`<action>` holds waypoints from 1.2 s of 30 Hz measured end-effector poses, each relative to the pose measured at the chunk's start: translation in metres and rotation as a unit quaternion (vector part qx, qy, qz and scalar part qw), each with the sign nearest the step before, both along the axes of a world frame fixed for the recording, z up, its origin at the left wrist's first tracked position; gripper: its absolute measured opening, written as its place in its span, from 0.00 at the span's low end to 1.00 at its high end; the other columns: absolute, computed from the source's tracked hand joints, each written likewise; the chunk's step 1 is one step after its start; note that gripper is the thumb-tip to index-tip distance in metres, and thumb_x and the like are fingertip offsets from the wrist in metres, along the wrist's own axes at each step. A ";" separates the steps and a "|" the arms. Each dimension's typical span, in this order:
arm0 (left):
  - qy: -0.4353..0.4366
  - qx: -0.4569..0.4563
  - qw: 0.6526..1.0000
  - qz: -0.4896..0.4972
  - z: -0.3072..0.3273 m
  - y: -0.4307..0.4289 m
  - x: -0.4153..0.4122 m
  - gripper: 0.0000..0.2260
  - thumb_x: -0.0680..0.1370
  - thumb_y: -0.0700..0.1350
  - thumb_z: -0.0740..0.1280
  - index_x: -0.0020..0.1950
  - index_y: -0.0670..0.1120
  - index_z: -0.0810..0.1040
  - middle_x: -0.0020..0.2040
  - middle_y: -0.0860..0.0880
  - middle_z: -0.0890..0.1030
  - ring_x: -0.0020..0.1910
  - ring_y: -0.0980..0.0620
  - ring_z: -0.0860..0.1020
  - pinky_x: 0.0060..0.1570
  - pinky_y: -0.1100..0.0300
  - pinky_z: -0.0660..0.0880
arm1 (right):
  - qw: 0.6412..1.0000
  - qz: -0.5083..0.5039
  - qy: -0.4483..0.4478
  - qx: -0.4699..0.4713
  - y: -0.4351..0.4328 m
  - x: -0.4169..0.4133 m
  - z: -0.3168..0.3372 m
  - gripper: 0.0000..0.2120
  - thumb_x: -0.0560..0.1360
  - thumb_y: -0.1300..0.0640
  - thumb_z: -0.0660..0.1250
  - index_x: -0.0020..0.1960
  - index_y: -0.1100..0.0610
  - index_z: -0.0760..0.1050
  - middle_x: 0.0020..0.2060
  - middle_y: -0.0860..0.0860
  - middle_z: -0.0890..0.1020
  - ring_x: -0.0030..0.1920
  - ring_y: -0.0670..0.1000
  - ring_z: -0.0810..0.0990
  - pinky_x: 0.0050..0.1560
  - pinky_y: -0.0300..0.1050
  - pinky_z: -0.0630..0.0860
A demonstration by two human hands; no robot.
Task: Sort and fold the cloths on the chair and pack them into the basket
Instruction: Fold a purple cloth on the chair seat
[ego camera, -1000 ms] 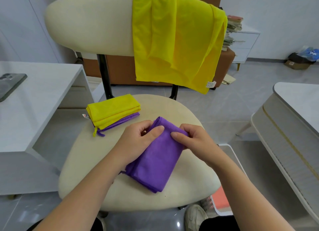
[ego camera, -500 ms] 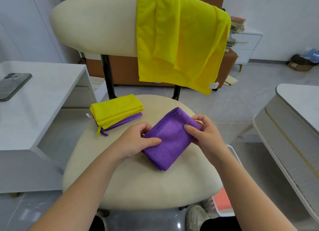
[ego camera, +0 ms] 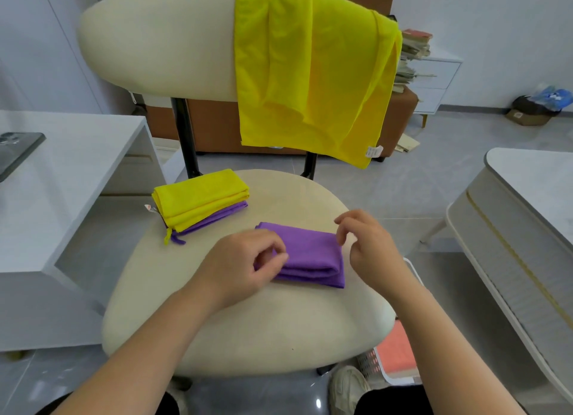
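A folded purple cloth (ego camera: 310, 256) lies flat in the middle of the cream chair seat (ego camera: 248, 328). My left hand (ego camera: 242, 266) covers its left end, thumb and forefinger pinching the edge. My right hand (ego camera: 369, 247) hovers at the cloth's right edge with fingers loosely curled, holding nothing. A folded yellow cloth stacked on a folded purple one (ego camera: 201, 204) sits at the seat's back left. A large unfolded yellow cloth (ego camera: 310, 73) hangs over the backrest. The white basket (ego camera: 372, 365) stands on the floor under the seat's right side, mostly hidden.
A white desk (ego camera: 77, 182) with a dark phone (ego camera: 18, 151) stands close on the left. A white table (ego camera: 527, 216) stands on the right. Behind the chair are a brown sofa (ego camera: 217, 126) and a cabinet with stacked books (ego camera: 415, 52). My shoe (ego camera: 347, 386) is by the basket.
The purple cloth was folded over once more and laid flat across the seat. My right hand let go of it and lifted off; my left hand stays at its left end.
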State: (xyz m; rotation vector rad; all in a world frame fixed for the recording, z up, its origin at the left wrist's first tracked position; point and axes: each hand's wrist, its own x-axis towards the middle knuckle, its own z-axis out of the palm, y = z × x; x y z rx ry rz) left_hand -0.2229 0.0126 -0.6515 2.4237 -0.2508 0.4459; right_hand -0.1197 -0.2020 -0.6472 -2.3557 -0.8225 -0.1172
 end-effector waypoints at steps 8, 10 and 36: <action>0.190 0.209 0.954 0.098 -0.018 -0.020 0.024 0.28 0.81 0.57 0.44 0.78 0.44 0.45 0.78 0.48 0.44 0.77 0.53 0.43 0.74 0.53 0.44 | 0.955 0.084 0.051 -0.280 0.033 -0.031 -0.013 0.28 0.82 0.47 0.45 0.78 0.56 0.44 0.78 0.50 0.45 0.77 0.50 0.41 0.76 0.52 0.42; 0.246 0.255 0.930 0.097 -0.024 -0.024 0.022 0.29 0.81 0.59 0.42 0.78 0.45 0.39 0.78 0.50 0.38 0.76 0.53 0.38 0.74 0.50 0.41 | 0.942 0.078 0.057 -0.320 0.029 -0.027 -0.021 0.29 0.82 0.44 0.43 0.78 0.55 0.38 0.77 0.49 0.39 0.76 0.48 0.36 0.75 0.54 0.38; 0.338 0.436 0.830 0.080 0.010 0.005 0.147 0.35 0.79 0.62 0.50 0.78 0.41 0.47 0.78 0.42 0.50 0.77 0.45 0.46 0.74 0.45 0.39 | 0.939 0.131 0.070 -0.311 0.063 0.107 -0.009 0.37 0.78 0.41 0.59 0.78 0.49 0.43 0.78 0.48 0.44 0.77 0.49 0.41 0.76 0.52 0.40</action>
